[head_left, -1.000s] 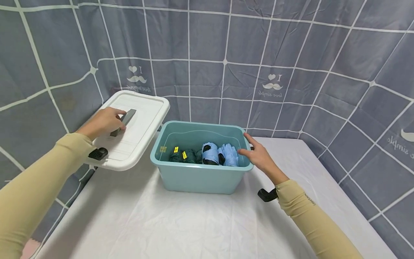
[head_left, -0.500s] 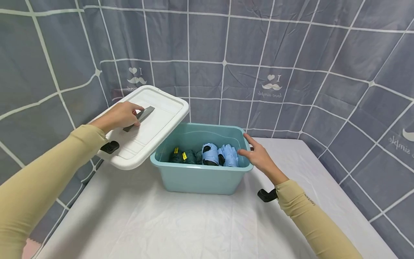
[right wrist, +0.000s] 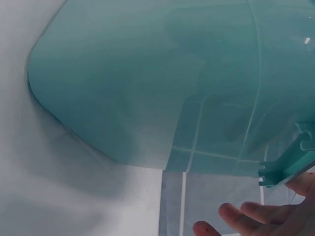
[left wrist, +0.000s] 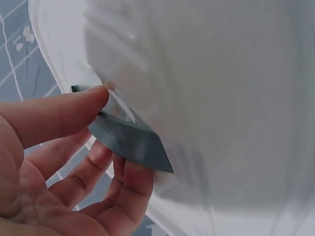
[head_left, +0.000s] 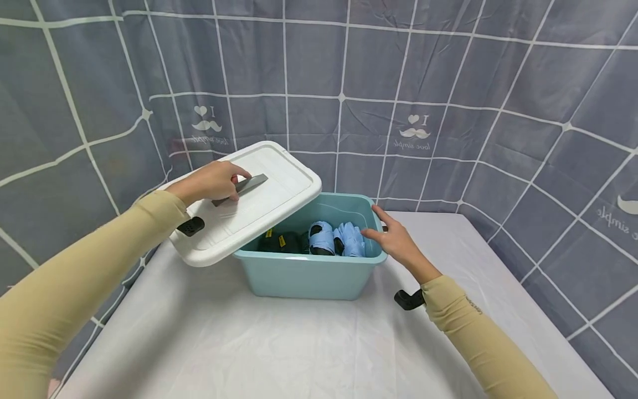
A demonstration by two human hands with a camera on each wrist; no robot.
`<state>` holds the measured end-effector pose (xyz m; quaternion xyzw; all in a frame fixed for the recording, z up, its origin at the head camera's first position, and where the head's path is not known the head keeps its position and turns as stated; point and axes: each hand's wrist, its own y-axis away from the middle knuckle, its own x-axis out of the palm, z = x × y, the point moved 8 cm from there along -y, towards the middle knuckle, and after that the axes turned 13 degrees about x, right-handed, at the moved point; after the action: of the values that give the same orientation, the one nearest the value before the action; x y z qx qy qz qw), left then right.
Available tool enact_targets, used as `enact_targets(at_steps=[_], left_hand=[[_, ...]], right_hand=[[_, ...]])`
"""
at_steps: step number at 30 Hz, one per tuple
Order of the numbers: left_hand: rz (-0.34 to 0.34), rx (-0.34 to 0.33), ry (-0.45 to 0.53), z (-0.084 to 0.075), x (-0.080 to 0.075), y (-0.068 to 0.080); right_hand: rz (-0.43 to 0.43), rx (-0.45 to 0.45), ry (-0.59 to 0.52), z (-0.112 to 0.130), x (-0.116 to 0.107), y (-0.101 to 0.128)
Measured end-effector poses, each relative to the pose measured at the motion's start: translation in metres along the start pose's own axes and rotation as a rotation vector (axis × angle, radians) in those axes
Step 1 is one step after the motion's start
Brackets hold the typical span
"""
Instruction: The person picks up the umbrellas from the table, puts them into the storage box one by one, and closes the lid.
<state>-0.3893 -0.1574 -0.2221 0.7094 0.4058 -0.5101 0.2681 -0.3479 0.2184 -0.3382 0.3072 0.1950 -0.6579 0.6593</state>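
Note:
A teal plastic bin stands on the white-covered table. Inside it lie rolled blue and dark green cloth bundles. My left hand grips the grey handle of a white lid and holds the lid tilted over the bin's left half. In the left wrist view the fingers curl round that handle. My right hand rests with straight fingers against the bin's right rim. The right wrist view shows the bin's outer wall and fingertips below its rim.
A grey curtain with a white grid hangs close behind and beside the table. The white cloth runs out in front of the bin toward me. The table's left edge drops off below my left arm.
My left hand has carried the lid to the right, from beside the bin to over its left half. The right hand has stayed at the rim.

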Motion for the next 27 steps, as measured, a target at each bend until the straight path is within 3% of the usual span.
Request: enact_targets(at_steps=[15, 27], left_hand=[[0.108, 0.095, -0.001, -0.037, 0.034, -0.026], [0.153, 0.190, -0.032, -0.066, 0.053, -0.039]], right_hand=[[-0.034, -0.011, 0.041, -0.001, -0.002, 0.000], [-0.074, -0.119, 0.011, 0.002, -0.005, 0.002]])
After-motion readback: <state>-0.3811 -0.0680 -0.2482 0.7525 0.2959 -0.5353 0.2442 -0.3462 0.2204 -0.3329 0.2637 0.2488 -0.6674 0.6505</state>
